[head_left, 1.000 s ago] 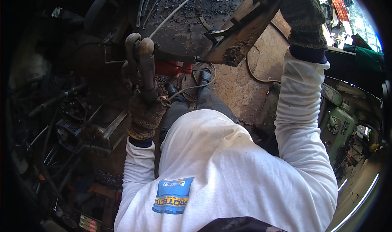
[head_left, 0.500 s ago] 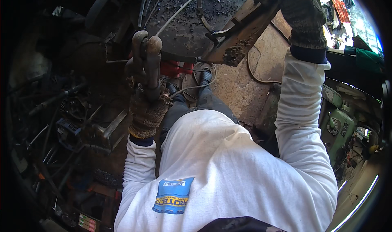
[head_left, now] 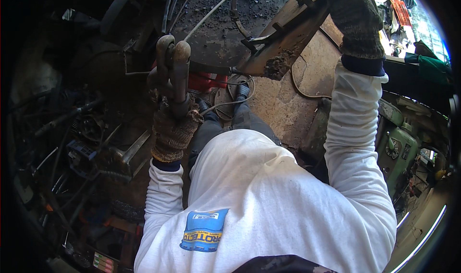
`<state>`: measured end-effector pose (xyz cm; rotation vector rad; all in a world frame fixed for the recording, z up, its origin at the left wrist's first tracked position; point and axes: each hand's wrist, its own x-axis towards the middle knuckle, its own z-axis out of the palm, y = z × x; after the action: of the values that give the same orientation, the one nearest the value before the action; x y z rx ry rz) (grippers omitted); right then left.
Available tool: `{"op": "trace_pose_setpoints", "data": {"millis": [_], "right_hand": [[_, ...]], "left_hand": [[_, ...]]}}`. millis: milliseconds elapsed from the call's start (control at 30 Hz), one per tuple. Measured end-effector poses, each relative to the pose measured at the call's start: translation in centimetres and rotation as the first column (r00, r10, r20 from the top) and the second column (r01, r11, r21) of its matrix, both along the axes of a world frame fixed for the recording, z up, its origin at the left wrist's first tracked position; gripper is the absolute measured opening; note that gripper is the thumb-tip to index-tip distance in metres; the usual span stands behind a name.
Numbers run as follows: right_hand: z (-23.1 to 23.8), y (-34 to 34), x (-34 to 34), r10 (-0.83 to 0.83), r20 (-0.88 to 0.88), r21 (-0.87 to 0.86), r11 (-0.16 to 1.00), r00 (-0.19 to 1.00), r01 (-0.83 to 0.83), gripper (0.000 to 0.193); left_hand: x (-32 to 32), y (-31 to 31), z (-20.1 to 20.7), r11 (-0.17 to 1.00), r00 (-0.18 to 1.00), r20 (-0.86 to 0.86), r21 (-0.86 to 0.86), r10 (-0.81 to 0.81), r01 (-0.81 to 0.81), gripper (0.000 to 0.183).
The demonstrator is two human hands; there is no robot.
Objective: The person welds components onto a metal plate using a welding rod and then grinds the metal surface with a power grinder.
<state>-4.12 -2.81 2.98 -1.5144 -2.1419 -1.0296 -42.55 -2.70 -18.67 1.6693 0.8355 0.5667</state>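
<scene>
My left hand (head_left: 174, 134), in a worn, dirty knit glove, is closed round the lower end of a thick metal piece (head_left: 180, 76) with rounded, loop-like ends standing upward. Its exact kind cannot be made out. My right hand (head_left: 357, 23), gloved too, reaches to the top edge, where its fingers run out of view. Beside it slants a rusty brown plate (head_left: 307, 30) with dark strips across it and a crumbly, dirt-caked lower corner. Behind both stands a dark round-edged table (head_left: 211, 45), strewn with small dark bits.
A pale cable (head_left: 211, 14) crosses the table; a hose (head_left: 294, 81) curves over the brown floor (head_left: 273, 95). Under the table's edge is a red object (head_left: 201, 82). Dark metal scrap (head_left: 86, 124) crowds the left. A green machine (head_left: 399, 145) stands at right.
Almost nothing differs. The slanted plate's lower corner has shifted very slightly; both hands stay in nearly the same places.
</scene>
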Motion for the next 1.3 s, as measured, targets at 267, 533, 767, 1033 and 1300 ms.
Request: {"op": "trace_pose_setpoints", "data": {"millis": [267,533,767,1033,1300], "right_hand": [[0.4,-0.1,-0.4,-0.074,0.041,-0.066,0.995,0.996,0.076,0.032],[0.0,-0.1,-0.1,-0.037,-0.024,-0.060,0.998,0.999,0.036,0.037],[0.3,0.2,-0.3,-0.077,0.029,-0.074,0.994,0.997,0.079,0.043],[0.5,0.5,-0.8,-0.076,-0.033,-0.142,0.987,0.997,0.070,0.035],[0.8,1.3,-1.5,-0.124,0.061,-0.091,0.988,0.990,0.129,0.026]], "left_hand": [[1.0,0.2,2.4,0.850,0.964,-0.238,0.526,0.117,0.027,0.043],[1.2,0.0,2.7,0.875,0.952,-0.279,0.483,0.124,0.028,0.057],[0.6,0.3,1.9,0.978,0.994,-0.106,0.207,0.031,-0.008,0.044],[0.0,0.7,3.3,0.695,0.970,-0.231,0.710,0.073,0.116,0.037],[-0.2,0.7,3.3,0.810,0.953,-0.282,0.582,0.112,0.078,0.043]]}}
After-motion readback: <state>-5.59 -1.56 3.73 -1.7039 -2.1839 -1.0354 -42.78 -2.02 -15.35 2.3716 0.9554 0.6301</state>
